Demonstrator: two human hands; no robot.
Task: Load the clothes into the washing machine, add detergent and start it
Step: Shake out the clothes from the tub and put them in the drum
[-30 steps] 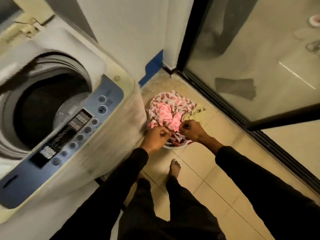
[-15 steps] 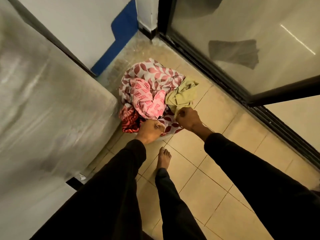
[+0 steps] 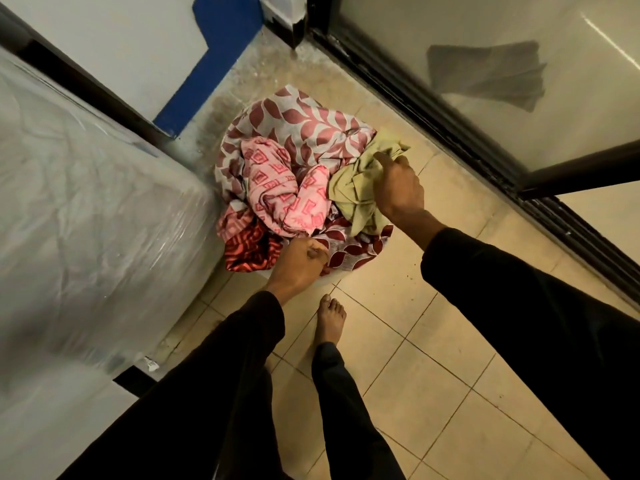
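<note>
A heap of clothes (image 3: 294, 174) fills a white basket (image 3: 332, 277) on the tiled floor (image 3: 433, 358), a little above the middle of the frame. The right hand (image 3: 398, 188) has its grip bunched round an olive-green garment (image 3: 356, 192) at the heap's right edge. The left hand (image 3: 298, 265), fingers curled, pinches the leaf-patterned cloth (image 3: 311, 123) at the near rim. The plastic-wrapped washing machine (image 3: 86, 220) stands just beside the basket, at left; a bare foot (image 3: 330, 318) stands below it.

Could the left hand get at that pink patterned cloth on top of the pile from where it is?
Probably yes. The left hand grips the near edge of the pile, and the pink patterned cloth lies just beyond it on top, uncovered. The right hand is off on the yellow-green cloth.
</note>
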